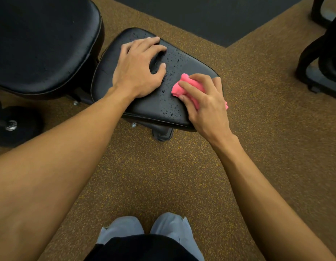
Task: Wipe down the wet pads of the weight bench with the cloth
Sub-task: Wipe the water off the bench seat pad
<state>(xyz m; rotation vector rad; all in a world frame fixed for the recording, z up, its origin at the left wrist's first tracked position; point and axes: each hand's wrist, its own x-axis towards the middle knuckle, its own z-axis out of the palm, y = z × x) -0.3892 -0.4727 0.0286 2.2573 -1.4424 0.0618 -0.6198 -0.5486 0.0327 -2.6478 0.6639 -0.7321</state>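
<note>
Cloth point(188, 87), soft and light, sits bunched in the right hand point(204, 106), whose fingers curl round it against the seat pad point(172, 102). Droplets likely make the pad slick. Left hand point(139, 66) rests spread on it.

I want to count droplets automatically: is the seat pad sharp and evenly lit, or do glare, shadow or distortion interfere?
Head view: droplets on the seat pad look sharp under soft sheen, no harsh glare; the left hand shades the pad beneath its palm; wide-angle distortion stretches the forearms near the edges.
</note>
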